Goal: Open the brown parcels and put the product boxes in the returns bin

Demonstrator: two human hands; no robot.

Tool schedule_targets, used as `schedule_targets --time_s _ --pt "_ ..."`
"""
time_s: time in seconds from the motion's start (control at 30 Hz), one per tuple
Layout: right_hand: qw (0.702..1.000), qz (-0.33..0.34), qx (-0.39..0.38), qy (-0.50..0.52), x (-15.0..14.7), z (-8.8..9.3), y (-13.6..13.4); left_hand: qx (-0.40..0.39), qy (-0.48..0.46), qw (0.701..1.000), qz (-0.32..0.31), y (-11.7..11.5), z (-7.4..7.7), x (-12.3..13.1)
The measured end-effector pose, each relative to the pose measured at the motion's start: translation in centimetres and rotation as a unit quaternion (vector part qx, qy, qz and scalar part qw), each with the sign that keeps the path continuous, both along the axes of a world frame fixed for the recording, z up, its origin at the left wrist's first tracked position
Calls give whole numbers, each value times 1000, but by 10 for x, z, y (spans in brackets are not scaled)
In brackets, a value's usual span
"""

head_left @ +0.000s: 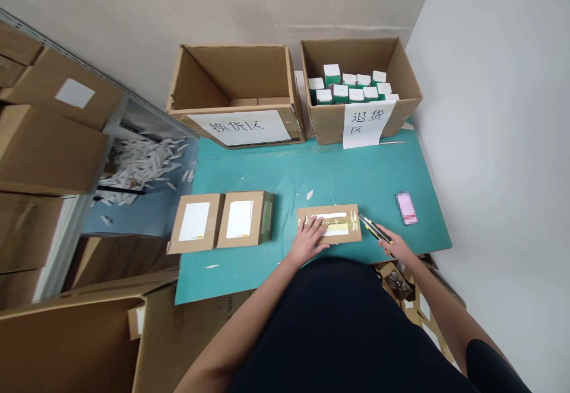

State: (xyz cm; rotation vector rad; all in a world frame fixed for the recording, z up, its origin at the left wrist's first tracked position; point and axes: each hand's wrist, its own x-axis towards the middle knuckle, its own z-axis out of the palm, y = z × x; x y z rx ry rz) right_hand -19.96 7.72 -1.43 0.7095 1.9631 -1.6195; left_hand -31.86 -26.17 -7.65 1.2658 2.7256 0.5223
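Taped carton (344,222) is lying under flat-spread left grip (309,240); right grip (396,246) is clasping one utility knife (373,229); two far signs (243,128) are reading "换货区", "退货区".

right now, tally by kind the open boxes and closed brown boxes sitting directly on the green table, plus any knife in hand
Large open boxes: 2
Closed brown boxes: 3
Utility knife, in the right hand: 1
Total: 6

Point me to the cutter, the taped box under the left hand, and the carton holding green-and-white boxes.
Cutter (376,230): head view, middle of the handle.
Taped box (341,227): head view, top face.
Carton (328,124): head view, left part of the front wall.
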Motion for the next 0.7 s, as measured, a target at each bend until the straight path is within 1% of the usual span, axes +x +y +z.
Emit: schedule_targets --time_s 0.17,0.3,0.47,0.7 --pt "1000 19 14 -9 5 2 4 4 2 1000 5 1 -2 0" --pt "1000 24 15 -5 11 2 0 5 4 1000 6 2 -2 0" --pt "1000 18 17 2 18 2 -5 5 -2 1000 5 2 -2 -1" --pt "1000 17 12 -10 24 6 -2 -7 -10 1000 -1 2 -1 -1"
